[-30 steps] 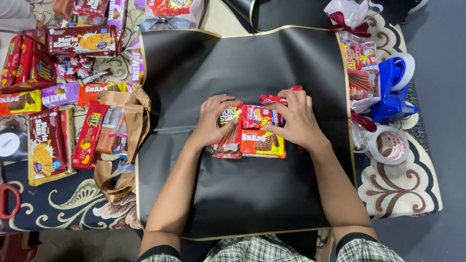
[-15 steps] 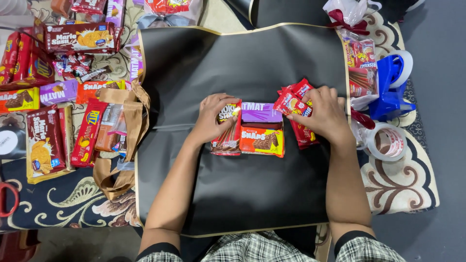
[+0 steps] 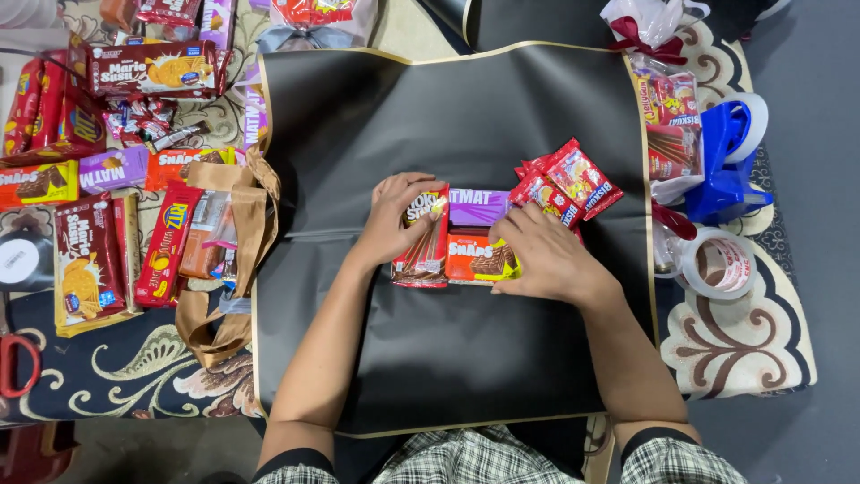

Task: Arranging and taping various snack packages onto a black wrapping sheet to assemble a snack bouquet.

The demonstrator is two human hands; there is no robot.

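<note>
Snack packets (image 3: 466, 237) lie bunched at the middle of a black sheet (image 3: 448, 358), seen from the head camera. The left hand (image 3: 394, 220) rests flat on a brown packet (image 3: 425, 242), fingers spread. The right hand (image 3: 546, 255) presses an orange packet (image 3: 475, 260), fingers loosely curled, beside two red packets (image 3: 569, 184). A tape roll (image 3: 717, 264) sits well right.
</note>
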